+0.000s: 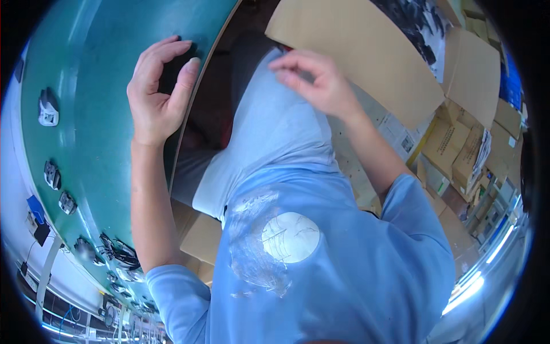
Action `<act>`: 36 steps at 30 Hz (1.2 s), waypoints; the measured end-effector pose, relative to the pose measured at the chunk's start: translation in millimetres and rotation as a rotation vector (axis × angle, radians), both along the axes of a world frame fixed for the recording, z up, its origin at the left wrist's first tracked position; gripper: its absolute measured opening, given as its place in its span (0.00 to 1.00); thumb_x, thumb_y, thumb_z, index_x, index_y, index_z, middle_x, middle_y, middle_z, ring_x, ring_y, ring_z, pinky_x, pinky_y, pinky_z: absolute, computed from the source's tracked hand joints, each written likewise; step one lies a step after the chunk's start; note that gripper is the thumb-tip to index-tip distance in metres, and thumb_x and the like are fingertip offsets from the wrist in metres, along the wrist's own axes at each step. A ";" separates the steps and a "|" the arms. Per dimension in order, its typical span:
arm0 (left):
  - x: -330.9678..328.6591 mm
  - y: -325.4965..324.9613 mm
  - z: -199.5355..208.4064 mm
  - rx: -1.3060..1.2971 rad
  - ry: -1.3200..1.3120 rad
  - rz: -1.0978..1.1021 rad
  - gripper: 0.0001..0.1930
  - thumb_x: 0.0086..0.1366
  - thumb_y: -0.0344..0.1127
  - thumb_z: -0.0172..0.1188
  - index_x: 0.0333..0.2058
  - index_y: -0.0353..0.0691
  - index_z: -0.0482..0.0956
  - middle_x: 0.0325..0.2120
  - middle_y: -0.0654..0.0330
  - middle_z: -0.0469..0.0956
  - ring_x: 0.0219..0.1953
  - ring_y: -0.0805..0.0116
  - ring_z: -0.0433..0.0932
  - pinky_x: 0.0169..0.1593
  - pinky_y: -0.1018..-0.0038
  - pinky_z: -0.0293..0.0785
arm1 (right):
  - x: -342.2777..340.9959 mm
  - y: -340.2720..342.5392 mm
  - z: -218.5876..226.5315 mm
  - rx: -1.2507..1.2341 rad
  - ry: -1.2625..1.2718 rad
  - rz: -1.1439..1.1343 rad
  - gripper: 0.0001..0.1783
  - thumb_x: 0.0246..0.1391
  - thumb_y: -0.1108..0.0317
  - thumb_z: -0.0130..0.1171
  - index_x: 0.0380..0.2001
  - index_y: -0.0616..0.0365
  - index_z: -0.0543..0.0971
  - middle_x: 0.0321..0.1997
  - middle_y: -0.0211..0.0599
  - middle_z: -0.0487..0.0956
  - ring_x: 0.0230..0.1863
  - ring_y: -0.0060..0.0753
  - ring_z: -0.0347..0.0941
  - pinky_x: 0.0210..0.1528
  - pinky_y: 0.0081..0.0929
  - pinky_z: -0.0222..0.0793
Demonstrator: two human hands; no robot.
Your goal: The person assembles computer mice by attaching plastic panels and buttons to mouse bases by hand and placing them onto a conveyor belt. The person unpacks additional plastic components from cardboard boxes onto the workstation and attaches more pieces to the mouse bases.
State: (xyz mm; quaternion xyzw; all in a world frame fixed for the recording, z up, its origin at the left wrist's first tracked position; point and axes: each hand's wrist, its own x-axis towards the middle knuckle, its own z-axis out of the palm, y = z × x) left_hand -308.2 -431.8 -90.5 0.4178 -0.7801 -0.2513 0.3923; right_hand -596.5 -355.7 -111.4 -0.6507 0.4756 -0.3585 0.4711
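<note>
My left hand (154, 94) is held over the edge of the green work table (97, 143), fingers curved and the thumb apart from them. A dark patch shows by its fingertips; I cannot tell whether it is a shadow or a small part. My right hand (325, 86) hovers above my lap (281, 114), beside the flap of a large cardboard box (355, 51). Its fingers are loosely bent and a little blurred, with a gap to the thumb and nothing visible between them.
Small grey-and-black parts (48, 108) stand along the table's far left side, and black ones (120, 252) lie lower down. The big box holds dark pieces (415, 26) in clear plastic. Stacked cartons (452, 137) fill the right side.
</note>
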 end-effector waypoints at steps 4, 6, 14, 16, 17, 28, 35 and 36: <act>-1.5 3.4 3.2 0.001 -0.168 -0.014 0.13 0.54 0.33 0.72 0.37 0.36 0.83 0.41 0.52 0.84 0.52 0.48 0.80 0.56 0.58 0.75 | 17.7 -65.6 23.4 -0.180 -0.155 0.046 0.09 0.57 0.73 0.67 0.42 0.61 0.85 0.37 0.37 0.84 0.37 0.29 0.80 0.40 0.25 0.74; 3.3 5.6 4.8 0.003 -0.165 0.002 0.14 0.52 0.34 0.73 0.37 0.36 0.83 0.41 0.52 0.84 0.50 0.48 0.81 0.56 0.57 0.75 | 32.2 -107.6 41.4 -0.272 -0.234 0.147 0.08 0.56 0.72 0.68 0.40 0.59 0.86 0.34 0.36 0.84 0.34 0.26 0.80 0.36 0.23 0.75; -8.6 7.6 3.1 0.125 -0.108 0.186 0.17 0.50 0.36 0.74 0.39 0.39 0.83 0.49 0.48 0.77 0.54 0.46 0.75 0.55 0.56 0.75 | 111.9 -218.2 28.7 -0.208 -0.277 0.262 0.07 0.54 0.74 0.68 0.38 0.59 0.86 0.31 0.35 0.83 0.29 0.27 0.79 0.33 0.23 0.73; -9.5 8.2 2.1 0.152 -0.123 0.255 0.17 0.49 0.37 0.74 0.38 0.39 0.83 0.48 0.50 0.77 0.53 0.48 0.76 0.55 0.57 0.76 | 114.9 -215.8 16.3 -0.288 -0.044 0.196 0.08 0.53 0.74 0.69 0.37 0.59 0.86 0.29 0.34 0.83 0.27 0.28 0.77 0.31 0.24 0.72; -9.3 9.4 3.7 0.156 -0.143 0.255 0.17 0.49 0.37 0.74 0.38 0.39 0.83 0.48 0.52 0.77 0.53 0.48 0.76 0.55 0.57 0.76 | 117.5 -215.3 15.9 -0.263 -0.049 0.226 0.08 0.53 0.74 0.69 0.37 0.59 0.86 0.29 0.34 0.83 0.27 0.28 0.77 0.31 0.24 0.72; -8.4 6.2 -2.1 0.125 -0.150 0.217 0.16 0.50 0.38 0.73 0.37 0.38 0.83 0.44 0.54 0.79 0.53 0.49 0.77 0.55 0.59 0.75 | 118.1 -209.6 31.5 -0.313 0.139 0.239 0.10 0.53 0.75 0.68 0.40 0.62 0.84 0.31 0.39 0.82 0.26 0.31 0.74 0.31 0.23 0.70; -9.2 26.6 -19.3 -0.042 -0.172 0.285 0.29 0.58 0.46 0.67 0.53 0.38 0.69 0.51 0.56 0.73 0.53 0.55 0.73 0.56 0.61 0.71 | 115.3 -212.0 10.5 -0.441 0.083 0.189 0.04 0.57 0.75 0.66 0.35 0.64 0.84 0.27 0.25 0.78 0.24 0.12 0.67 0.26 0.15 0.62; -17.1 32.4 -6.4 0.000 -0.026 0.467 0.12 0.51 0.33 0.72 0.34 0.37 0.83 0.36 0.58 0.81 0.42 0.56 0.81 0.46 0.64 0.77 | 111.3 -215.2 10.8 -0.457 0.118 0.187 0.04 0.58 0.75 0.66 0.35 0.64 0.84 0.27 0.24 0.78 0.25 0.11 0.67 0.27 0.14 0.63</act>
